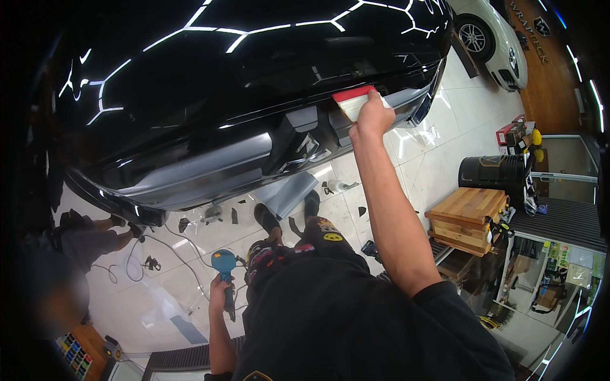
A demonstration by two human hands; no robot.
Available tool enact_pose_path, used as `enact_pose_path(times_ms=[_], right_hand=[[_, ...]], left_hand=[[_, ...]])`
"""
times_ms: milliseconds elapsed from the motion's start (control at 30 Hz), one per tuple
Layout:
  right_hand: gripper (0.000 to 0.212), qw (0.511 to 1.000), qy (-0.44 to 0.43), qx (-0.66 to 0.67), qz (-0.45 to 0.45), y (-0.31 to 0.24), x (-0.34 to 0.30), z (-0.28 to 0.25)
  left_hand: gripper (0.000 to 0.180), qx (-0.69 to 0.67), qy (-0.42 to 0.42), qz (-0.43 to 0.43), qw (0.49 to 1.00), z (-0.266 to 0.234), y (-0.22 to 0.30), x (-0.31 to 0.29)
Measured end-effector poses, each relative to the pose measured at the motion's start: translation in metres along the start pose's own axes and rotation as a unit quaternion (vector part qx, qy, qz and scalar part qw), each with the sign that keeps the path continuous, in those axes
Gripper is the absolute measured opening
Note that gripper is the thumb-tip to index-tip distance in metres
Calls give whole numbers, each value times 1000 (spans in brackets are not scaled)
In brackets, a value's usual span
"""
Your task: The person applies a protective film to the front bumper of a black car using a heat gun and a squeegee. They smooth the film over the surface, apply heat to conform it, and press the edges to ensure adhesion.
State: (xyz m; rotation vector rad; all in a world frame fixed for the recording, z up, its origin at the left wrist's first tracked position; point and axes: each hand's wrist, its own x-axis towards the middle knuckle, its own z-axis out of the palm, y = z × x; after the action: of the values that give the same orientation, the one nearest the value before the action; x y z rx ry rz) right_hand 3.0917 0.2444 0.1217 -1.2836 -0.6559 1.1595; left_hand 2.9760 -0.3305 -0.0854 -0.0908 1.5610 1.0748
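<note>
Against the glossy black car (210,82), far ahead, the right hand (373,115) is clamped on a red-edged squeegee (353,101) pressed to the bodywork. Nearer, lower left, the left hand (220,293) grips a blue heat gun (223,263) above the white floor (438,152).

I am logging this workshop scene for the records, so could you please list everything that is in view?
Car: one, glossy black, upper left.
Squeegee: one, red and pale, pressed on the black car.
Heat gun: one, blue, lower middle.
White car: one, top right.
Wooden crates: a stack, light brown, right.
Black bin: one, right.
Cables: several, dark, on the white floor.
Another person: one, crouched at left.
Right hand: holds the squeegee.
Left hand: grips the heat gun.
</note>
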Motion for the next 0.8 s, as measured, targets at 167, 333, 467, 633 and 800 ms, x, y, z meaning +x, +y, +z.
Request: enact_pose_path(times_ms=[167,333,467,633,800], right_hand=[[28,999,45,-11,-5,-7,-5,8],[26,997,6,61,39,-1,-6,-10],[29,992,-28,91,85,1,-12,-52],[29,992,0,67,111,28,8,-112],[29,987,-45,37,151,23,24,-154]], left_hand=[[34,7,-11,-10,1000,1,0,3],[34,19,-20,-9,1000,3,6,-2],[35,22,-18,-3,1000,9,13,-18],[34,131,-58,44,989,39,76,-81],[39,161,-137,55,976,78,172,-170]])
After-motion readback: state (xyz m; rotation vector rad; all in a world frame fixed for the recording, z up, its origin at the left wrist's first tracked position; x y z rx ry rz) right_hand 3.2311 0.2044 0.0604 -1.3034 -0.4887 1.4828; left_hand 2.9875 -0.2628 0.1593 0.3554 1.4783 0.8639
